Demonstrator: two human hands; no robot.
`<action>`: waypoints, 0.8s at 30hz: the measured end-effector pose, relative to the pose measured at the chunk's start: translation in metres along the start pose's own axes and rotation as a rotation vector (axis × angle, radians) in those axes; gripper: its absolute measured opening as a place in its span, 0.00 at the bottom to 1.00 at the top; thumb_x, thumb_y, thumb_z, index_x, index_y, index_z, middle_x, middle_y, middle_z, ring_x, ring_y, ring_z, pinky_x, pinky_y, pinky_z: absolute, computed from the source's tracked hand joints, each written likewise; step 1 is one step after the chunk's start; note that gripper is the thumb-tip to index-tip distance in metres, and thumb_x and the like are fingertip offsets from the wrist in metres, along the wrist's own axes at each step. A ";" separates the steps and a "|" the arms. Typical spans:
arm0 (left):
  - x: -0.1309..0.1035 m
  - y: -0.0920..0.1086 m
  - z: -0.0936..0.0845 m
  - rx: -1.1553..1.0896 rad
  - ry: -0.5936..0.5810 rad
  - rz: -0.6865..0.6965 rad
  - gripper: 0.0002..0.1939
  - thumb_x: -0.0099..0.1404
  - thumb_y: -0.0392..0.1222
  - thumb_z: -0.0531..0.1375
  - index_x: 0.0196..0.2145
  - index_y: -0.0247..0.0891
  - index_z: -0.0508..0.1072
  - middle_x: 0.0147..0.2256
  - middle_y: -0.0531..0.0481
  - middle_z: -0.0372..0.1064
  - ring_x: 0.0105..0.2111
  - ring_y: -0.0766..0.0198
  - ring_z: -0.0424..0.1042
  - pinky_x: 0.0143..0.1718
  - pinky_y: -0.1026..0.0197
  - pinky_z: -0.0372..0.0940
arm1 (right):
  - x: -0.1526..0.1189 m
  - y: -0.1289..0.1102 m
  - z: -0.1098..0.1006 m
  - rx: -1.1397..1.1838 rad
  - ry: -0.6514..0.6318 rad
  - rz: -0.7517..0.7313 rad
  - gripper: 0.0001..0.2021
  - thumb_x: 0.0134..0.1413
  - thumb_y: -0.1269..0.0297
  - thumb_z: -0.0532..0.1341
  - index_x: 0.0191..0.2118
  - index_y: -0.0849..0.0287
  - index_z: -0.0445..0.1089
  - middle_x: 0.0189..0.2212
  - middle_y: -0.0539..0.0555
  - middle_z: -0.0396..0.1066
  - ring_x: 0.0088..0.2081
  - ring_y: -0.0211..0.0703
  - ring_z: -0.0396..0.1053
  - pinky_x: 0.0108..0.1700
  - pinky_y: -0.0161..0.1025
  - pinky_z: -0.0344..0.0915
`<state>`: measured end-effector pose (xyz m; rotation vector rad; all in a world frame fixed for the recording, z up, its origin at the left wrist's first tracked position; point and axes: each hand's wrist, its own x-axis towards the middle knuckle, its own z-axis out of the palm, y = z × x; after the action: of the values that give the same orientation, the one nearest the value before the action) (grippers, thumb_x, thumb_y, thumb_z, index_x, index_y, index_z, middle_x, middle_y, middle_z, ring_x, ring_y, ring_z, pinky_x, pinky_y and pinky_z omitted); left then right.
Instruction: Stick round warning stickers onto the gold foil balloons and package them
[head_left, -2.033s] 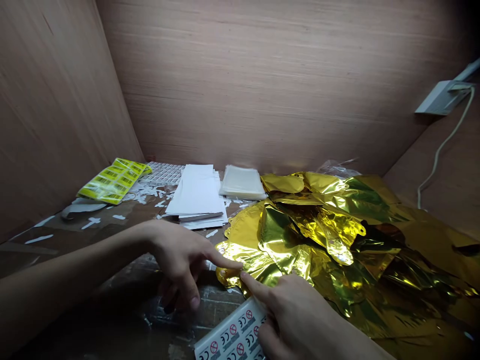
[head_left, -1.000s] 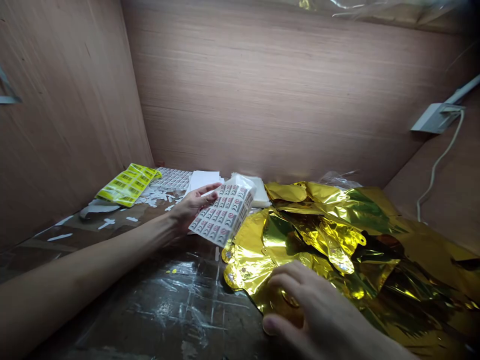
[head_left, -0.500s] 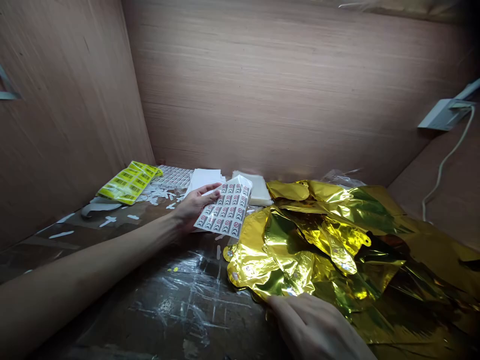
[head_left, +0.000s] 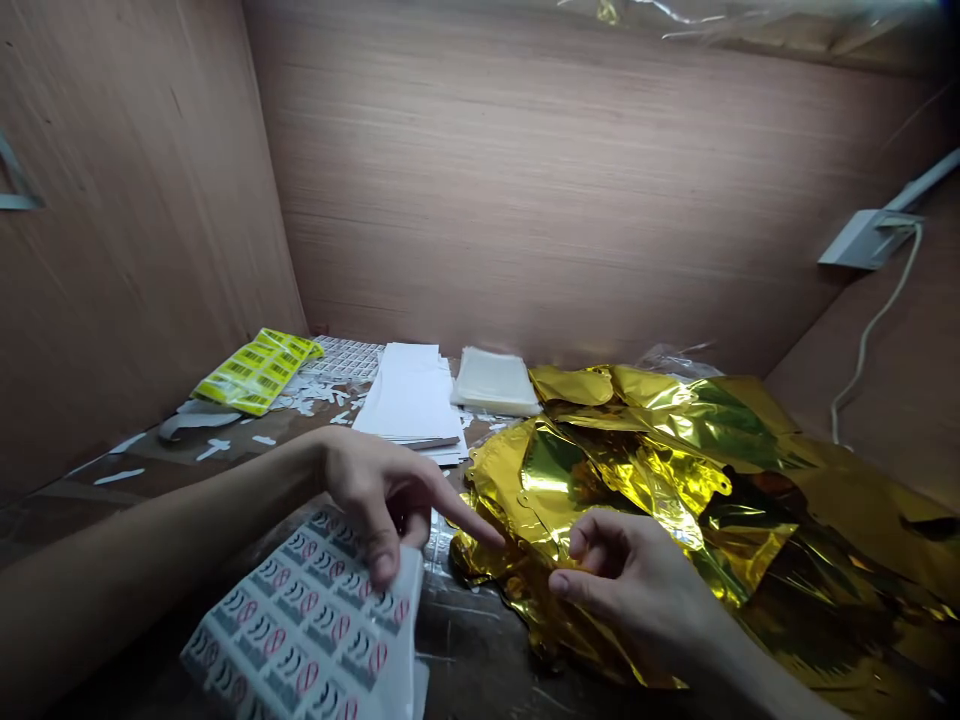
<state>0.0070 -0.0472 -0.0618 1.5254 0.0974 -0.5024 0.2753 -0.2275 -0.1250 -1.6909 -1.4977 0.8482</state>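
My left hand (head_left: 382, 495) is closed on a sticker sheet (head_left: 300, 625) printed with rows of CE marks and red prohibition signs. The thumb presses on its upper face, while the index finger stretches right, its tip at a gold foil balloon (head_left: 491, 465). Over the near part of the gold foil hovers my right hand (head_left: 637, 580), fingers curled, with a small gap between thumb and index fingertip. Nothing shows in that gap except foil behind it. Whether the hand's underside touches the foil cannot be seen.
White cards (head_left: 409, 390) are stacked behind my left hand, beside a pile of clear plastic bags (head_left: 495, 380). Yellow barcode labels (head_left: 259, 370) lie at the left, near white paper scraps (head_left: 304, 395). A white cable (head_left: 874, 335) hangs from a socket box (head_left: 870, 238) at right.
My left hand has brought the sticker sheet nearer and down to the left, uncovering the white cards. My right hand has risen from the foil's near edge, and that edge has shifted.
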 end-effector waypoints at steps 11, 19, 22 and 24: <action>0.033 -0.025 0.002 0.071 -0.123 -0.182 0.51 0.48 0.44 0.80 0.67 0.46 0.66 0.23 0.54 0.77 0.19 0.59 0.74 0.17 0.66 0.67 | -0.022 0.028 0.024 -0.765 0.080 -0.656 0.13 0.66 0.75 0.56 0.46 0.57 0.77 0.37 0.54 0.75 0.34 0.43 0.74 0.36 0.38 0.67; 0.035 -0.030 0.000 0.156 -0.056 -0.228 0.70 0.50 0.39 0.79 0.75 0.40 0.36 0.25 0.52 0.79 0.20 0.60 0.74 0.19 0.66 0.66 | 0.044 0.067 -0.066 -1.244 0.162 -0.542 0.12 0.67 0.74 0.57 0.34 0.60 0.75 0.30 0.55 0.73 0.33 0.47 0.71 0.35 0.41 0.58; 0.037 -0.029 -0.002 0.170 -0.071 -0.245 0.71 0.49 0.39 0.79 0.74 0.40 0.35 0.25 0.52 0.79 0.21 0.59 0.75 0.20 0.66 0.67 | 0.075 0.083 -0.113 -1.249 0.181 -0.463 0.11 0.65 0.73 0.59 0.33 0.61 0.76 0.30 0.57 0.75 0.33 0.45 0.72 0.33 0.39 0.58; 0.038 -0.028 -0.003 0.196 -0.069 -0.242 0.72 0.48 0.38 0.80 0.74 0.40 0.35 0.26 0.52 0.79 0.22 0.58 0.77 0.20 0.65 0.67 | 0.091 0.095 -0.147 -1.236 0.222 -0.392 0.08 0.64 0.73 0.61 0.33 0.61 0.76 0.29 0.55 0.75 0.31 0.41 0.72 0.32 0.38 0.59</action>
<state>0.0306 -0.0531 -0.1021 1.6953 0.1848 -0.7750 0.4588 -0.1565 -0.1290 -2.0134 -2.2573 -0.6357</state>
